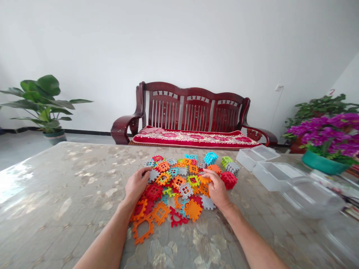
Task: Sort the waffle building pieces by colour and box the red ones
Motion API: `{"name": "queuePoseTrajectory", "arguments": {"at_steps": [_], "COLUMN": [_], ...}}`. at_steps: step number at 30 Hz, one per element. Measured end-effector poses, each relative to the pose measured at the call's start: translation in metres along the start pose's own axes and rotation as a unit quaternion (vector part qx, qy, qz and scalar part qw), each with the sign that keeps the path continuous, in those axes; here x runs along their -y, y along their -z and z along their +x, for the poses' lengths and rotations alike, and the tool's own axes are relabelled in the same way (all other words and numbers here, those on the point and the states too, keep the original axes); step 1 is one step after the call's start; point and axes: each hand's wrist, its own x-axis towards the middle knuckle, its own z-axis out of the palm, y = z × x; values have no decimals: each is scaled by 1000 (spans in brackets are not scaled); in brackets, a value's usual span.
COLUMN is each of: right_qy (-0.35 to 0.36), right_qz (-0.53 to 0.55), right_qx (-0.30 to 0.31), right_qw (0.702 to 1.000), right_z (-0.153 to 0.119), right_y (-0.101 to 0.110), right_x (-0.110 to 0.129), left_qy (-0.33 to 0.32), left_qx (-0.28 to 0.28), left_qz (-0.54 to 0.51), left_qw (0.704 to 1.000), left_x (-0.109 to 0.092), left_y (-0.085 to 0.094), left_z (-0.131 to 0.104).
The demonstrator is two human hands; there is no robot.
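A heap of interlocking puzzle tiles in red, orange, grey, blue and lime lies on the table between my hands. At its left edge is my left hand, fingers loosely bent and apart, their tips beside a plain grey tile. My right hand reaches in from the right, its fingers closed at the edge of an orange tile. Closest to me lie an orange frame tile and a red tile. Some tiles are partly covered by others.
Stacked red tiles, grey tiles and blue tiles stand beyond my right hand. Clear plastic boxes line the table's right side, near a teal pot of purple flowers. A wooden bench stands behind the patterned table.
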Motion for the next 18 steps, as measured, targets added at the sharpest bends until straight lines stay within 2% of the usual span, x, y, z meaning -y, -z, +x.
{"name": "queuePoseTrajectory", "arguments": {"at_steps": [3,7,10,14,18], "right_qy": [8,-7,-22,-38,-50], "right_qz": [11,-21,-102,-230,-281], "right_qx": [54,54,63,97,110], "right_qw": [998,998,993,968,952], "right_z": [-3,-6,-6,-5,-7], "right_y": [-3,0,5,10,8], "right_x": [-3,-2,9,25,29], "left_qy": [2,6,10,15,18], "left_qx": [1,1,4,10,11], "left_qz": [-2,0,5,11,14], "left_qw": [1000,1000,1000,1000,1000], "left_x": [1,0,-2,-4,-5], "left_y": [0,0,2,3,3], "left_z": [0,-1,-1,-2,-2]}}
